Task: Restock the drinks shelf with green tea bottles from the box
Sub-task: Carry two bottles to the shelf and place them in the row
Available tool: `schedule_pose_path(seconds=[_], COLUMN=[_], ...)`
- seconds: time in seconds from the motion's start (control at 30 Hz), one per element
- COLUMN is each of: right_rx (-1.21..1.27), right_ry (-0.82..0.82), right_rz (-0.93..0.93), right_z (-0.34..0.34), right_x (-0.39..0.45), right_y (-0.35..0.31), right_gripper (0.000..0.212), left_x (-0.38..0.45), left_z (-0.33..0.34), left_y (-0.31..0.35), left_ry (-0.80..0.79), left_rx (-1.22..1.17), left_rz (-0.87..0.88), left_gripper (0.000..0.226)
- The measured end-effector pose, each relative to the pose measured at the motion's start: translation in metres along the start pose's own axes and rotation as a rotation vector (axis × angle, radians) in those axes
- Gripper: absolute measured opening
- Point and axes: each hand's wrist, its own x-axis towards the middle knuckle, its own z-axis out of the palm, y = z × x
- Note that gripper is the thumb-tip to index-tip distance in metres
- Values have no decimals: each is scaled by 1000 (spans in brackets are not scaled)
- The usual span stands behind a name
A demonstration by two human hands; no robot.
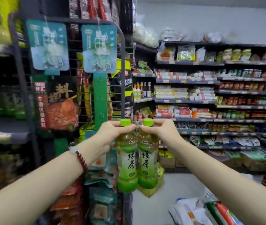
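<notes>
Two green tea bottles hang upright side by side in mid-air at the centre of the view, touching each other. My left hand (111, 135) grips the neck of the left green tea bottle (126, 161), just under its lime-green cap. My right hand (159, 132) grips the neck of the right green tea bottle (147, 161) the same way. Both bottles have green labels with dark characters. A dark red bead bracelet circles my left wrist. The box is out of view.
A wire rack (83, 88) hung with snack packets stands close on the left. Dark shelves (4, 127) run along the far left. Stocked shelves (210, 101) fill the right background. Bags lie on the floor (159, 200) at lower right.
</notes>
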Motion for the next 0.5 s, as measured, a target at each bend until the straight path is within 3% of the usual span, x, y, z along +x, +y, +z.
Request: schedule_pose_path(seconds=[0.07,0.17,0.5], right_rx=[-19,-6,14], right_ry=[11,-16,-40], right_rz=[8,7,-44], right_z=[30,80,236], right_x=[0,-3,22], right_y=[-7,-24,-70], right_gripper=[66,38,27], left_x=[-10,-21,-37], left_z=[-33,-84,-240], left_y=[2,7,26], left_ry=[-6,-17,50], left_rx=[13,14,1], left_rz=[14,16,17], left_gripper=[17,11,12])
